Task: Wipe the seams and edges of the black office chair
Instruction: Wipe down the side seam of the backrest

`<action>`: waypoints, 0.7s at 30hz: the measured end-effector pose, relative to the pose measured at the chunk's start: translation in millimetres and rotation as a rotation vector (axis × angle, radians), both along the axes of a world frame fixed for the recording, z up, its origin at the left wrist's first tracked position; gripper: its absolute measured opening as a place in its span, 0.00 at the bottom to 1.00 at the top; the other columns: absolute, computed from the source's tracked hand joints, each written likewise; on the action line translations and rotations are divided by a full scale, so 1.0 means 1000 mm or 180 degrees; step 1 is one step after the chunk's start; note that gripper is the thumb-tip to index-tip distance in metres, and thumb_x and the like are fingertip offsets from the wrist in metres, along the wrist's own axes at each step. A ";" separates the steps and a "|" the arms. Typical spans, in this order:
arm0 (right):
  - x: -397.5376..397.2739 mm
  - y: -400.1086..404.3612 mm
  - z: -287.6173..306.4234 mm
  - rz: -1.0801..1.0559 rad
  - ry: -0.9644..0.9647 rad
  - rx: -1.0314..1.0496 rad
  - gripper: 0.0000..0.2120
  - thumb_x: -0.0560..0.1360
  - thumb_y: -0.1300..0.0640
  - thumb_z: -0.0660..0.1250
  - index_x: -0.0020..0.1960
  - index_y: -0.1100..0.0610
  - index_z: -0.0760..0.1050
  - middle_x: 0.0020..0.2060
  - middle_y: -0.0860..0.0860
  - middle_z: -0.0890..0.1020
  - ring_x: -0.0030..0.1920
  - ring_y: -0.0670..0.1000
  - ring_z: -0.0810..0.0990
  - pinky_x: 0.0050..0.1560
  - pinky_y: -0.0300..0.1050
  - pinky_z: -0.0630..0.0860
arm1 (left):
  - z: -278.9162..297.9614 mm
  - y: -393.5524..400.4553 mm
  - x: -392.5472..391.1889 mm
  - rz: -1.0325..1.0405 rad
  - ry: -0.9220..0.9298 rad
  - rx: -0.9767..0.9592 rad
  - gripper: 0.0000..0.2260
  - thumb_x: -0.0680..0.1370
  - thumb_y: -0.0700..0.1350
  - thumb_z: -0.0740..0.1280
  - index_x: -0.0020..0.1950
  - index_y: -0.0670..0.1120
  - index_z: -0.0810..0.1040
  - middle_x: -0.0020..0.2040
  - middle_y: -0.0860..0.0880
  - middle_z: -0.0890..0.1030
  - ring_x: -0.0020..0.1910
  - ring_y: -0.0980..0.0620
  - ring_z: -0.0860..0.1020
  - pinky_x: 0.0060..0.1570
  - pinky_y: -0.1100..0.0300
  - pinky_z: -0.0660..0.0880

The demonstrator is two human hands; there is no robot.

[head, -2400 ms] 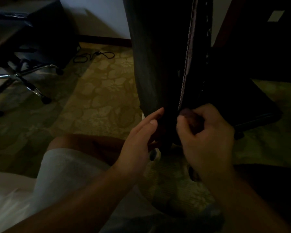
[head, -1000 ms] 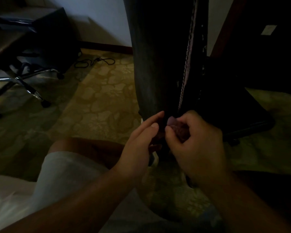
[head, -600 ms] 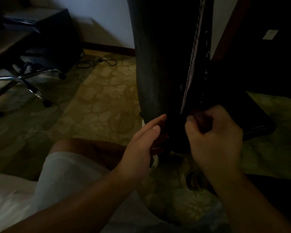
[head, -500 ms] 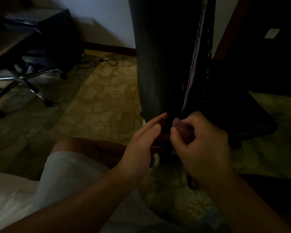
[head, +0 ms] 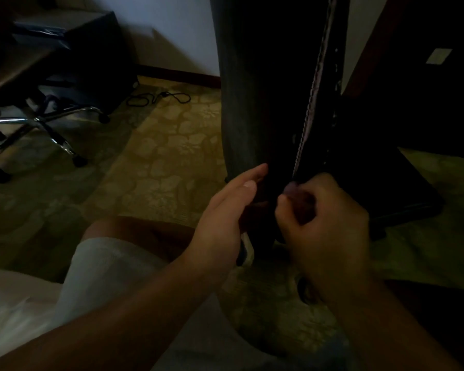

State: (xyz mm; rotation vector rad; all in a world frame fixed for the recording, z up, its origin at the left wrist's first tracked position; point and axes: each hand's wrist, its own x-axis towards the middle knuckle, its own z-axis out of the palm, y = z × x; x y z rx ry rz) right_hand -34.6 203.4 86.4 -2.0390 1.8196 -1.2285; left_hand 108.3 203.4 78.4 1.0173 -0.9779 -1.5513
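Observation:
The black office chair (head: 263,84) stands upright in front of me, its backrest edge toward me in dim light. A pale stitched seam (head: 310,103) runs down that edge. My right hand (head: 330,226) is closed around a small pinkish cloth (head: 292,189) pressed against the lower end of the seam. My left hand (head: 225,218) rests flat against the left side of the backrest's lower part, fingers straight and together, steadying it. The chair's seat (head: 386,188) juts out to the right, almost lost in shadow.
A second office chair with a chrome star base (head: 35,132) stands at the far left. A black cable (head: 158,97) lies on the patterned carpet near the wall. My knee in white shorts (head: 102,263) is at lower left. Dark furniture fills the right side.
My right hand has rubbed the cloth back and forth across the lower end of the seam, right then left again. My left hand has stayed in place on the backrest.

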 end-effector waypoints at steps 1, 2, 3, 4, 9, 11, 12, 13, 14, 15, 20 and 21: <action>0.000 0.001 -0.003 0.0054 0.0038 0.0035 0.08 0.75 0.46 0.67 0.47 0.50 0.74 0.34 0.41 0.76 0.33 0.40 0.76 0.30 0.37 0.75 | 0.001 0.000 -0.001 -0.0005 0.0070 0.0020 0.24 0.78 0.52 0.58 0.73 0.47 0.73 0.65 0.50 0.81 0.65 0.47 0.80 0.64 0.50 0.77; -0.001 0.001 -0.001 -0.0039 -0.0058 0.0058 0.07 0.75 0.46 0.67 0.47 0.49 0.74 0.34 0.40 0.75 0.33 0.39 0.76 0.31 0.35 0.74 | 0.000 0.001 -0.002 -0.0032 0.0107 0.0025 0.24 0.78 0.52 0.58 0.73 0.48 0.73 0.65 0.51 0.82 0.64 0.47 0.80 0.63 0.51 0.78; -0.004 0.000 0.000 -0.0210 -0.0224 0.0041 0.06 0.75 0.47 0.68 0.47 0.48 0.73 0.33 0.38 0.73 0.32 0.37 0.73 0.30 0.32 0.70 | 0.001 0.001 -0.002 -0.0071 0.0095 0.0001 0.24 0.77 0.53 0.58 0.73 0.49 0.73 0.65 0.52 0.82 0.64 0.48 0.80 0.62 0.51 0.79; -0.007 -0.002 0.001 -0.0375 -0.0353 0.0013 0.07 0.74 0.48 0.69 0.46 0.46 0.71 0.32 0.37 0.71 0.32 0.35 0.71 0.30 0.30 0.67 | 0.001 0.002 -0.003 -0.0097 0.0062 -0.0024 0.24 0.77 0.54 0.58 0.72 0.50 0.74 0.65 0.54 0.82 0.64 0.49 0.80 0.63 0.51 0.79; 0.000 0.000 0.003 0.0111 -0.0190 -0.0009 0.06 0.75 0.48 0.68 0.46 0.49 0.73 0.35 0.44 0.78 0.34 0.42 0.77 0.31 0.40 0.77 | 0.005 0.001 0.000 -0.0009 0.0092 -0.0018 0.25 0.77 0.52 0.58 0.73 0.47 0.74 0.66 0.50 0.81 0.65 0.47 0.80 0.65 0.51 0.77; -0.004 -0.003 0.005 -0.0094 -0.0308 -0.0086 0.07 0.75 0.47 0.67 0.44 0.46 0.70 0.33 0.42 0.76 0.33 0.40 0.76 0.30 0.40 0.76 | 0.006 0.002 -0.001 -0.0015 0.0041 -0.0096 0.24 0.77 0.53 0.58 0.72 0.49 0.74 0.65 0.53 0.81 0.65 0.47 0.80 0.65 0.49 0.77; -0.005 -0.004 0.007 -0.0165 -0.0301 -0.0139 0.08 0.75 0.47 0.68 0.44 0.45 0.68 0.32 0.41 0.74 0.32 0.39 0.75 0.29 0.37 0.73 | 0.008 0.002 -0.001 -0.0034 0.0010 -0.0137 0.24 0.78 0.53 0.57 0.73 0.49 0.74 0.65 0.53 0.82 0.65 0.47 0.80 0.65 0.49 0.77; -0.004 -0.005 0.007 -0.0136 -0.0233 -0.0186 0.09 0.75 0.49 0.69 0.43 0.45 0.68 0.31 0.41 0.74 0.31 0.39 0.74 0.28 0.36 0.72 | 0.009 0.003 -0.001 -0.0045 -0.0010 -0.0163 0.24 0.78 0.53 0.58 0.73 0.49 0.73 0.65 0.53 0.82 0.64 0.47 0.80 0.64 0.49 0.78; -0.003 -0.005 0.006 -0.0049 -0.0140 -0.0202 0.09 0.75 0.50 0.69 0.43 0.46 0.69 0.31 0.42 0.74 0.31 0.40 0.75 0.28 0.36 0.72 | 0.010 0.003 -0.001 -0.0044 0.0001 -0.0148 0.23 0.79 0.52 0.59 0.73 0.48 0.73 0.65 0.52 0.82 0.64 0.47 0.80 0.62 0.51 0.79; -0.002 -0.005 0.005 0.0006 -0.0092 -0.0173 0.08 0.75 0.50 0.69 0.42 0.47 0.70 0.32 0.43 0.76 0.31 0.42 0.76 0.28 0.38 0.73 | 0.010 0.004 -0.001 -0.0036 0.0022 -0.0123 0.22 0.80 0.51 0.60 0.73 0.48 0.73 0.65 0.51 0.82 0.64 0.46 0.80 0.60 0.53 0.80; -0.009 -0.008 0.007 -0.0241 -0.0262 -0.0067 0.08 0.74 0.49 0.68 0.43 0.46 0.68 0.31 0.39 0.71 0.31 0.36 0.72 0.29 0.31 0.67 | 0.008 0.002 0.001 -0.0094 -0.0154 -0.0151 0.24 0.79 0.54 0.56 0.74 0.52 0.73 0.68 0.55 0.79 0.67 0.46 0.78 0.67 0.45 0.74; -0.007 -0.006 0.007 -0.0092 -0.0121 -0.0046 0.08 0.74 0.48 0.68 0.42 0.46 0.69 0.31 0.40 0.72 0.31 0.37 0.73 0.28 0.32 0.68 | 0.008 0.002 0.001 -0.0107 -0.0157 -0.0138 0.24 0.79 0.54 0.56 0.74 0.51 0.73 0.68 0.54 0.79 0.67 0.46 0.78 0.67 0.46 0.75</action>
